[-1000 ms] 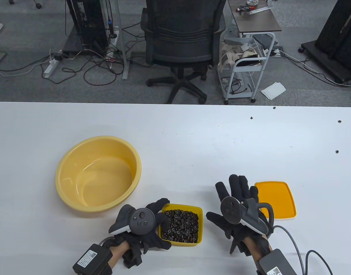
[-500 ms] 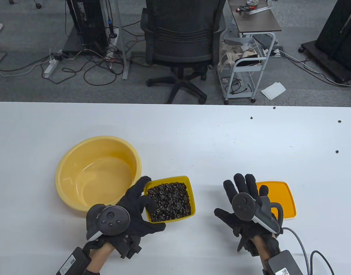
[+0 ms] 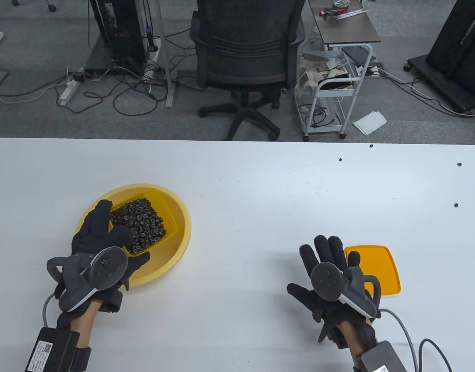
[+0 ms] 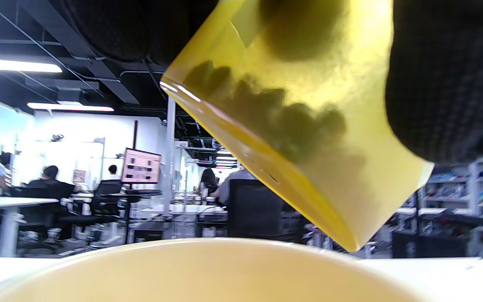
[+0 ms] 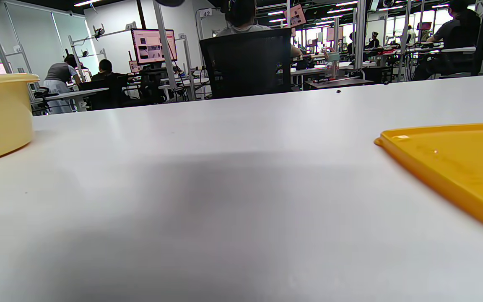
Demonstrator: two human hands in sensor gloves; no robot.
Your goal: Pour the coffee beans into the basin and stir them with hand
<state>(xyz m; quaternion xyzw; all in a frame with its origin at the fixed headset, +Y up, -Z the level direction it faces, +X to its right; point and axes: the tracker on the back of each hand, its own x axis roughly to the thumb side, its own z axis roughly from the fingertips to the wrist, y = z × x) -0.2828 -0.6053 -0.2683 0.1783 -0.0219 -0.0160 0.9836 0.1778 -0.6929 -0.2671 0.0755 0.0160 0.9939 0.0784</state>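
1. The left hand point(image 3: 102, 242) is held up over the near-left side of the yellow basin point(image 3: 183, 232). Its fingers and thumb are curled around the yellow box point(image 3: 166, 207), gripping it.
2. The grey tracker point(image 3: 88, 273) sits on the back of that hand, with the wrist reaching in from the bottom left.
3. The right hand point(image 3: 326, 283) is over the table point(image 3: 260, 186) on the right side, far from the left hand. Its fingers are straight and spread out, and it holds nothing.
4. Its little finger side lies over the left edge of the orange lid point(image 3: 377, 267). I cannot tell if it touches the lid.
5. The lid lies flat on the white table.
6. The box is full of dark coffee beans point(image 3: 140, 226). It is above the basin, inside the ring of its rim.
7. In the left wrist view the box point(image 4: 308, 138) is tipped, with one corner pointing down over the basin rim point(image 4: 208, 251).
8. From above, the long side of the box runs from near-left to far-right.
9. A few tiny dark specks lie on the far right of the table.
10. Past the table there is a black office chair point(image 3: 241, 50), a small white cart point(image 3: 330, 89), and cables on the grey floor.
11. The wrist views show people sitting at desks with screens.
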